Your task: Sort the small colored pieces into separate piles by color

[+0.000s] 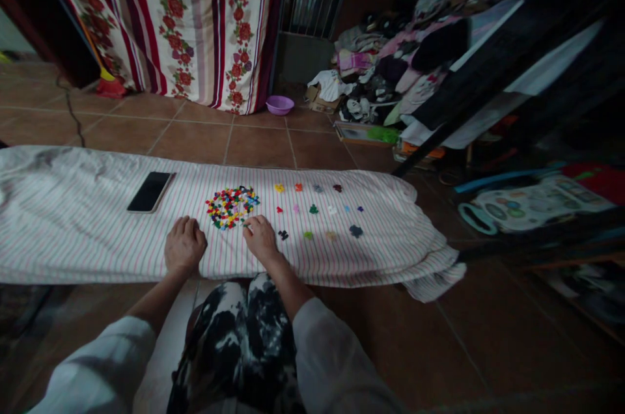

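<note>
A heap of tiny multicoloured plastic pieces [232, 207] lies on a striped cloth [97, 232] in front of me. My right hand [260, 237] is at the heap's lower right edge, fingertips pinched together. A dark green bit shows by those fingertips, but whether it is held is unclear. Loosely curled, my left hand [185, 243] rests on the cloth to the left of the heap, and nothing shows in it. Right of the heap, small groups sorted by colour form three rows, among them yellow pieces [279, 188], dark green pieces [313, 209], black pieces [283, 235] and dark grey pieces [356, 231].
A phone [150, 193] lies on the cloth at left. Beyond, on the tiled floor, are a purple basin [280, 105], a flowered curtain [195, 23] and a red broom [111, 85]. Piled clothes [385, 69] and a dark slanting post [430, 137] stand at right.
</note>
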A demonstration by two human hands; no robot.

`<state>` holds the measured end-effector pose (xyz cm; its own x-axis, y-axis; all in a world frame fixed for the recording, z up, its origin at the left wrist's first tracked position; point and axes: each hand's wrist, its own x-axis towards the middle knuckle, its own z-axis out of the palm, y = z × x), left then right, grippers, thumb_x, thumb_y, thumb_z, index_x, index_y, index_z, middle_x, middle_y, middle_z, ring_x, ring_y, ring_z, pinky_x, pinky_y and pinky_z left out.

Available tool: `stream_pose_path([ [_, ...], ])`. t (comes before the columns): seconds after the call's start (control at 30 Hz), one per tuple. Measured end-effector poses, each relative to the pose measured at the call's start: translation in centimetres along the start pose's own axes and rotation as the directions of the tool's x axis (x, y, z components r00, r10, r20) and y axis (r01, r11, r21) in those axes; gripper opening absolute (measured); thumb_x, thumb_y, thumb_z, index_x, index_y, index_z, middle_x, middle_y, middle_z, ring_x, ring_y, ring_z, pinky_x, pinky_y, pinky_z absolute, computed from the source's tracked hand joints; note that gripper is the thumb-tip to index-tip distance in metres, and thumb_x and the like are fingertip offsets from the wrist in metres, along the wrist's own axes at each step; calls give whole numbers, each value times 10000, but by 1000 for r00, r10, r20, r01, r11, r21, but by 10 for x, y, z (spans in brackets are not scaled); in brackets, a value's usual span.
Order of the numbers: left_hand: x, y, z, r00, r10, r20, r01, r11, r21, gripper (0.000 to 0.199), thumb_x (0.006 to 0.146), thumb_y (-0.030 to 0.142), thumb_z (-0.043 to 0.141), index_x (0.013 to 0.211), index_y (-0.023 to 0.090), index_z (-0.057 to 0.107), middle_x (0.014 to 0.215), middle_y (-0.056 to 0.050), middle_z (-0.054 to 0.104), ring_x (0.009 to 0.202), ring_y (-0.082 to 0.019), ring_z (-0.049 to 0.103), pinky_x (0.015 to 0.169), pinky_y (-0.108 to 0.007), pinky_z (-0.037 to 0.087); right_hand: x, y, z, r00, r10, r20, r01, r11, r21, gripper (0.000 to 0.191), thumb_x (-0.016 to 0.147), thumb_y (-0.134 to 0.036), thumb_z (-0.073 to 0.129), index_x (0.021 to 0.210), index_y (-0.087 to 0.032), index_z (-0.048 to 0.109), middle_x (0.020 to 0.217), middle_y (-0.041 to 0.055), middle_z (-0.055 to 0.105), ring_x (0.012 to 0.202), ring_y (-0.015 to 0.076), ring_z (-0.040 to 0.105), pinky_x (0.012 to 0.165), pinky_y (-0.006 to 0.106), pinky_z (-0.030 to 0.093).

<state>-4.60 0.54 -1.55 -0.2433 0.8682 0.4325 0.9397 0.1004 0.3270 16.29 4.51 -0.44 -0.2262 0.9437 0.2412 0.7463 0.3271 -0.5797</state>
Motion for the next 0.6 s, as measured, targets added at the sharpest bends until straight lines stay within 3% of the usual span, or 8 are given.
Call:
stream_pose_path([
  [0.17, 0, -2, 2, 1000, 7, -23, -7, 1000, -10, 337, 833, 241, 432, 1108, 149, 603, 1202, -168, 612, 1222, -320, 510, 1022, -494, 415, -1, 9, -11, 1000, -18, 17, 16, 998, 67, 154, 842, -157, 516, 945, -195, 625, 919, 50, 650, 878, 172, 599, 822, 283, 461],
  [0.33, 0, 1, -1, 1000, 9, -4, -9, 1000, 24, 349, 857, 257, 385, 1078, 105, 609, 1212, -206, 608, 1216, -332, 518, 1011, -484, 427, 0, 27, -33, 998, 25, -60, -20, 995, 96, 142, 867, -212, 501, 945, -215, 619, 900, 30, 667, 851, 158, 623, 796, 270, 467],
  [0.6, 0, 1, -1, 1000, 10, 4, -10, 999, 41, 357, 858, 265, 378, 1079, 102, 607, 1214, -203, 611, 1227, -321, 514, 1021, -465, 425, 5, 89, -87, 956, 135, -261, -104, 986, 132, 189, 841, -245, 485, 941, -198, 638, 892, 58, 687, 801, 169, 636, 770, 289, 494],
])
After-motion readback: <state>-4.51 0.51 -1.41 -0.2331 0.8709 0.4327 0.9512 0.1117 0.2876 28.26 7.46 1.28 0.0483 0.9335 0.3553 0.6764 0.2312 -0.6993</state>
